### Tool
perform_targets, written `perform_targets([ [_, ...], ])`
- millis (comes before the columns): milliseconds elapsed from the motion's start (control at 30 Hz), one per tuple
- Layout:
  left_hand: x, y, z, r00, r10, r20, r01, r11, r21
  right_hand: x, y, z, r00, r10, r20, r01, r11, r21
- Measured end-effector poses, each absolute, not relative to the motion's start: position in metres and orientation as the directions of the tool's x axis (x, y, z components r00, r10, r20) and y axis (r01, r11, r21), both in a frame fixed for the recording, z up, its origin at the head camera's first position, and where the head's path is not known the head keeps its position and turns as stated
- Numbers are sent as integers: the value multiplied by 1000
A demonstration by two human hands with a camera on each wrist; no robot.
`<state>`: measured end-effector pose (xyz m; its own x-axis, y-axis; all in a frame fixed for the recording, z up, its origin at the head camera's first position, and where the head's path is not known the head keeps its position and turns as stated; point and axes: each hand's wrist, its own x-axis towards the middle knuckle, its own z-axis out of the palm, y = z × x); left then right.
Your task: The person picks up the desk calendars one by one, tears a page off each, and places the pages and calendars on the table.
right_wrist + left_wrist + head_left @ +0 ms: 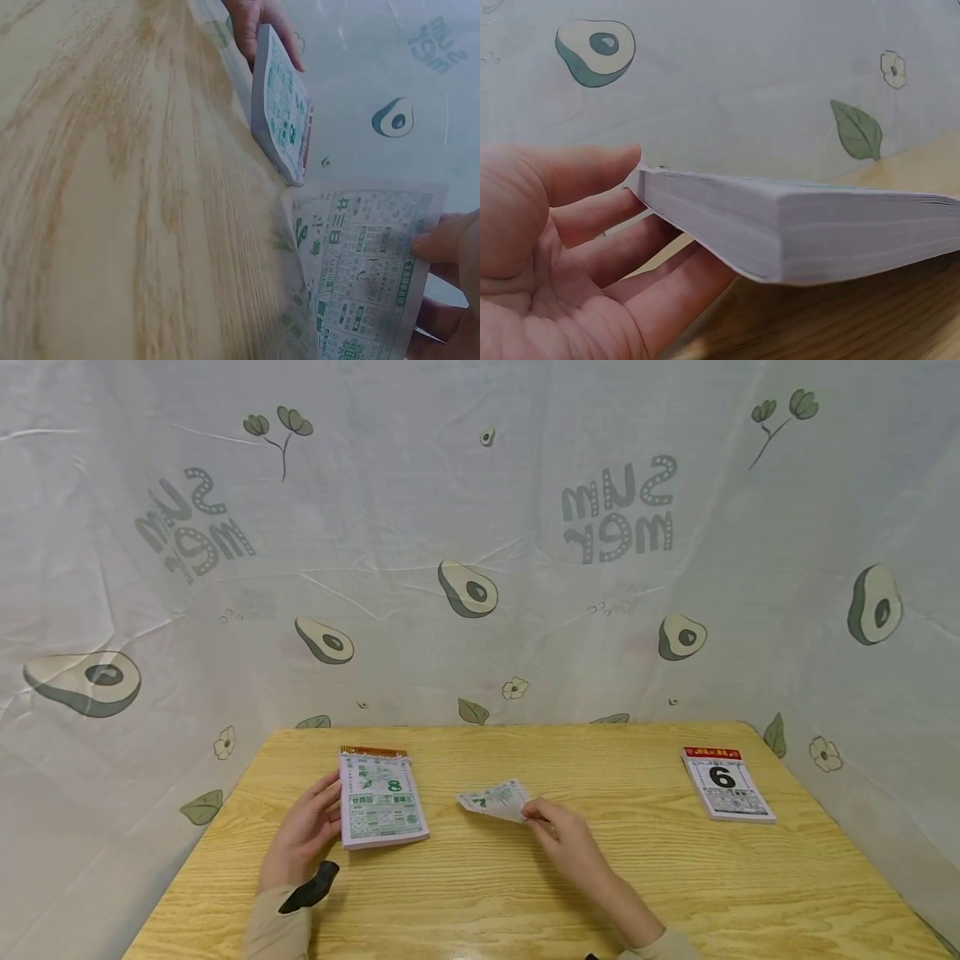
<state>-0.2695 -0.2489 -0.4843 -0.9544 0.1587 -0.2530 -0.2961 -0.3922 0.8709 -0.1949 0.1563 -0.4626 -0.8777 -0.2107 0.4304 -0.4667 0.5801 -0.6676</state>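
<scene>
My left hand (306, 828) grips a thick tear-off calendar (384, 810) by its left side. In the left wrist view the thumb lies at the upper edge of the pad (720, 217) and the other fingers reach beneath it. Green print and a large 8 show on its top page, under an orange-red header strip. To the right, my right hand (567, 841) pinches a loose calendar page (497, 800) at its right edge, thumb against fingers. That thin sheet bears a green 7, is bent, and has its printed side showing in the right wrist view.
A second tear-off calendar (729, 787) with a red header and a black 6 lies at the right of the wooden table (465, 893). A pale curtain (405, 485) printed with avocados and leaves hangs behind the table and along its sides.
</scene>
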Motion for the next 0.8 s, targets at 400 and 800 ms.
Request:
perform_targets([
  [400, -266, -277, -485, -947, 225, -229, -287, -278, 917, -190, 144, -467, -827, -489, 279, -548, 589, -593],
  [800, -258, -312, -481, -924, 288, -251, -316, -209, 925, -184, 137, -475, -712, -693, 110, -652, 595, -470],
])
